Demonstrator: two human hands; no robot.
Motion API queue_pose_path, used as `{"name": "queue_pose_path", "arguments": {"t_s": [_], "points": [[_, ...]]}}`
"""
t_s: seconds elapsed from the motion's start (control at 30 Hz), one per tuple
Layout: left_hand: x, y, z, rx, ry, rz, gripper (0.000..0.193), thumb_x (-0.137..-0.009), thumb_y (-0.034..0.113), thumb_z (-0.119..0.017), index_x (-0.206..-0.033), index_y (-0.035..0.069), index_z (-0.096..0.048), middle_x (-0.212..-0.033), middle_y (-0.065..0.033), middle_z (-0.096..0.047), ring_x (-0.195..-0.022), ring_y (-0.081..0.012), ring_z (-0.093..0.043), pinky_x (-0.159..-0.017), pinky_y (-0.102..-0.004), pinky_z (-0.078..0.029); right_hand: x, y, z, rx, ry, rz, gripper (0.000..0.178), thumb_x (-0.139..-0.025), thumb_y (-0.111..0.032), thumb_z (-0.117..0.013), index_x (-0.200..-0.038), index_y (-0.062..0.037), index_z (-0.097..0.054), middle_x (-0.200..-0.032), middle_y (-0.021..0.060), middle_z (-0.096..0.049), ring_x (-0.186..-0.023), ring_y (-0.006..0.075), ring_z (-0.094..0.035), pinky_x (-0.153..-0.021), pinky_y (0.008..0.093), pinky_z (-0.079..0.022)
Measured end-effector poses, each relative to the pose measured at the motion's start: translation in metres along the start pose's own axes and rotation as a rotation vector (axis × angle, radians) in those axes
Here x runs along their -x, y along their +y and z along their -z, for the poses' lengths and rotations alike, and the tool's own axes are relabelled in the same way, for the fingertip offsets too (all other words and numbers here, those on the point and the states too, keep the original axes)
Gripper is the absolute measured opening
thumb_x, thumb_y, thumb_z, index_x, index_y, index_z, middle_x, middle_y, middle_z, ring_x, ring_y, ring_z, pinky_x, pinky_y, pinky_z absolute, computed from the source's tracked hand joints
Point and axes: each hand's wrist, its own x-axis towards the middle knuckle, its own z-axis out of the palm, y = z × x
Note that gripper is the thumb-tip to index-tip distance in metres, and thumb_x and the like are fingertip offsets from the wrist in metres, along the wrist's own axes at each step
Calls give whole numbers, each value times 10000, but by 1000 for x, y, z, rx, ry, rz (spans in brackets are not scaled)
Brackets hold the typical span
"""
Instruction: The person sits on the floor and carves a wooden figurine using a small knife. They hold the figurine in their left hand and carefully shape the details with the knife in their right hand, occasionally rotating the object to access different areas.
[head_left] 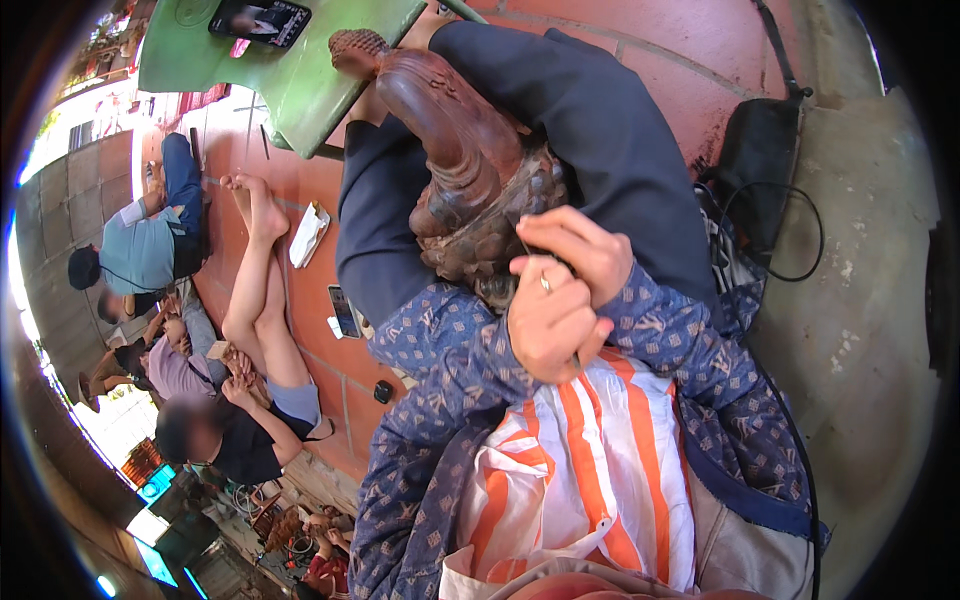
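Observation:
A reddish-brown carved statue of a seated figure, with knobbed hair, leans between my thighs. Its head points away from me toward a green seat, and its rough, scaly-looking base is nearest my hands. My right hand is closed in a pinch at the edge of the base. Just below it my left hand, with a ring on one finger, is also closed, its fingertips close to the right ones. A thin dark sliver shows between the fingertips; its kind is too small to make out.
An orange-and-white striped cloth covers my lap. Ahead is a green plastic seat with a phone on it. A black bag and cable lie at right. Several people sit on the tiled floor at left, near another phone.

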Motion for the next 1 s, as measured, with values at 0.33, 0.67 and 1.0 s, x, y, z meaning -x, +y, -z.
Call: {"name": "queue_pose_path", "arguments": {"t_s": [0.33, 0.67, 1.0], "points": [[-3, -2, 0, 4, 26, -4, 182, -695, -8, -601, -584, 18, -460, -601, -94, -423, -536, -256, -377, -577, -380, -298, 2, -3, 0, 35, -67, -58, 303, -678, -121, -780, -939, -38, -651, -921, 82, -644, -755, 244, -671, -587, 296, -547], [4, 8, -1, 9, 55, 33, 195, -704, -7, -604, -583, 13, -452, -608, -95, -433, -542, -267, -392, -563, -373, -300, 8, -5, -1, 61, -93, -12, 332, -656, -96, -778, -951, -12, -650, -899, 99, -650, -721, 257, -668, -561, 279, -539], [3, 5, 4, 84, 35, -11, 207, -679, 9, -633, -564, 17, -462, -570, -82, -414, -508, -249, -363, -564, -376, -288, 11, -3, -4, 36, -76, -20, 281, -700, -128, -757, -936, -39, -633, -902, 86, -626, -714, 271, -664, -547, 325, -536]]}}
